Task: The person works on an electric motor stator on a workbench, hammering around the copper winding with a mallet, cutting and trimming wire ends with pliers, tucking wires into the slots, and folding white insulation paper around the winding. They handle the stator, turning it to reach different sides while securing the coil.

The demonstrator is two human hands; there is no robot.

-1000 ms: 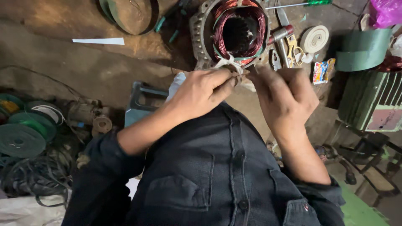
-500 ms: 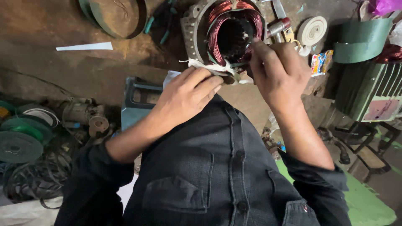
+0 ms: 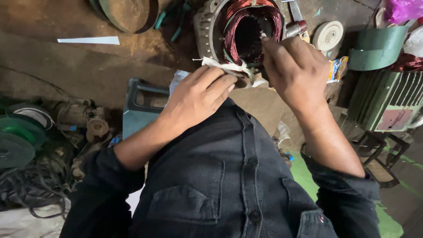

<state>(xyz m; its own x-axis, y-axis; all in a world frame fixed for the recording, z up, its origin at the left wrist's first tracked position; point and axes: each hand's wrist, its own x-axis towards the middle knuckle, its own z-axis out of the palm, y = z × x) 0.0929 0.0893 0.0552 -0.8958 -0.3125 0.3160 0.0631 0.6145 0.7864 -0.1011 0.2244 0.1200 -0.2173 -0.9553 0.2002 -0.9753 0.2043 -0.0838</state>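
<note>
I see the stator [image 3: 246, 35] lying on the dirt floor [image 3: 66, 79], copper winding [image 3: 240, 17] exposed. My left hand [image 3: 198, 99] is closed on white tape [image 3: 229, 68] at the stator's near rim. My right hand [image 3: 297, 70] is pinched narrow at the winding's right side; what it grips, I cannot tell. A tape roll [image 3: 328, 35] lies just right of the stator

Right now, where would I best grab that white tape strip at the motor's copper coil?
Probably the loose crumpled end of the white strip, sticking out left of the left hand. Come from the left: the right hand and copper coil crowd the other side.
</note>
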